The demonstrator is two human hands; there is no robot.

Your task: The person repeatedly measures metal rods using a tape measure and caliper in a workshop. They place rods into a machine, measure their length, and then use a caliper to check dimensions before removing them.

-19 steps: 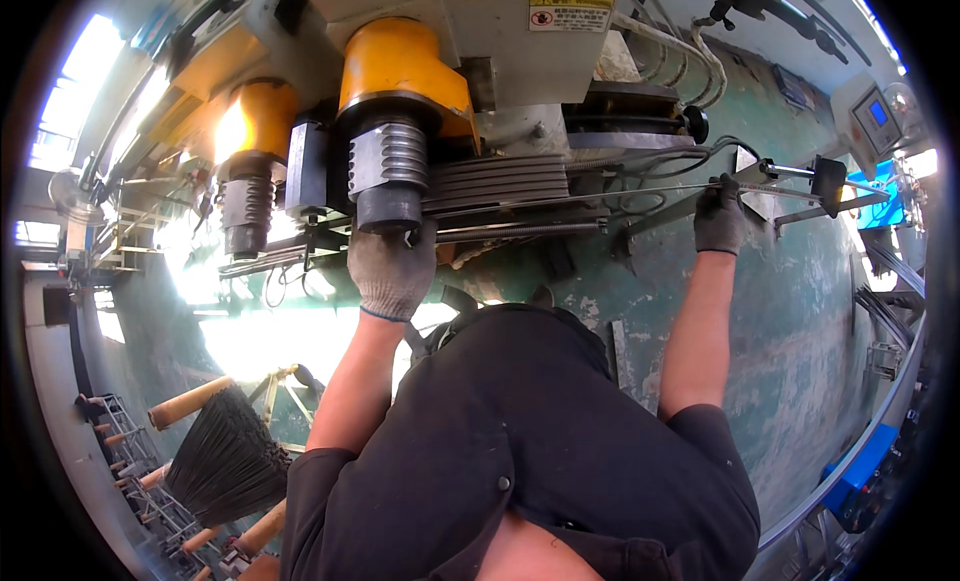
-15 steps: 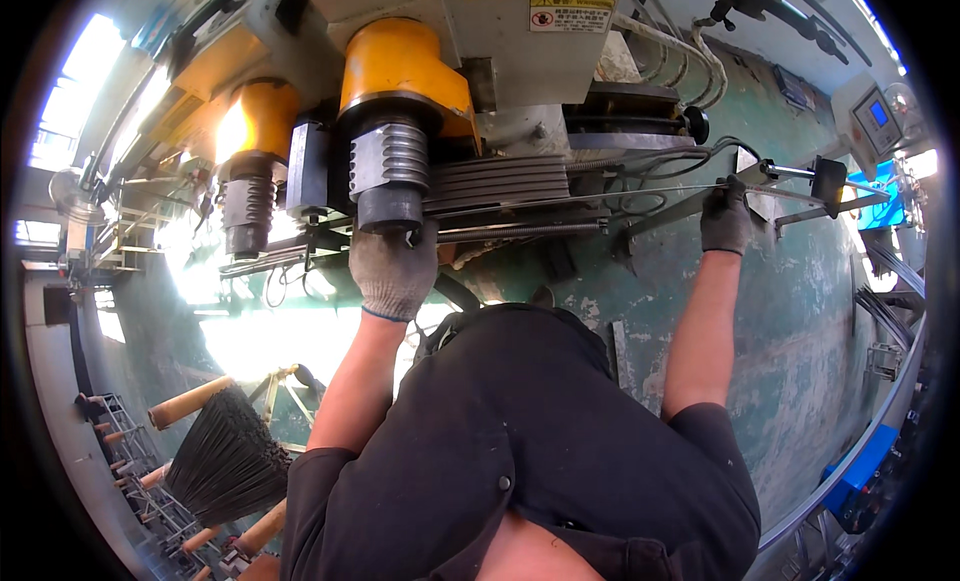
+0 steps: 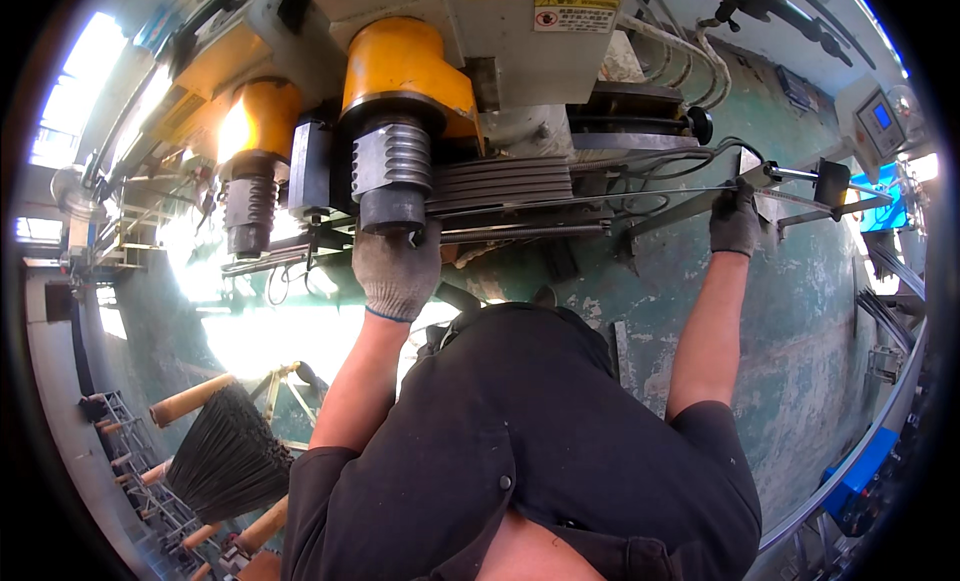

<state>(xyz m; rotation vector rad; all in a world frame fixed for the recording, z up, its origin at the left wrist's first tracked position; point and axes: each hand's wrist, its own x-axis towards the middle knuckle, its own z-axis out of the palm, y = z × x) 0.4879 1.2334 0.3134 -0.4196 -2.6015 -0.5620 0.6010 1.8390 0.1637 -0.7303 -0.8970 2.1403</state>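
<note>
A long thin metal rod [image 3: 650,192] runs from the grooved steel roller [image 3: 392,171] at the machine's front out to the right. My right hand [image 3: 735,224], in a dark grey glove, is closed around the rod's right end, close to a dark metal stop plate [image 3: 830,184]. My left hand [image 3: 397,273], in a lighter knit glove, reaches up under the roller. Its fingers are hidden behind the roller and the bars there, so what they hold does not show. Above the roller sits its orange housing [image 3: 395,66].
A second grooved roller [image 3: 249,206] hangs at the left. Ribbed dark guides [image 3: 510,181] lie behind the rod. A bundle of thin dark rods [image 3: 228,456] rests on a rack at lower left. A control box [image 3: 878,119] stands at far right; a curved rail [image 3: 850,476] borders the right side.
My right hand has shifted slightly to the right along with the rod's end. My left hand keeps its place under the roller.
</note>
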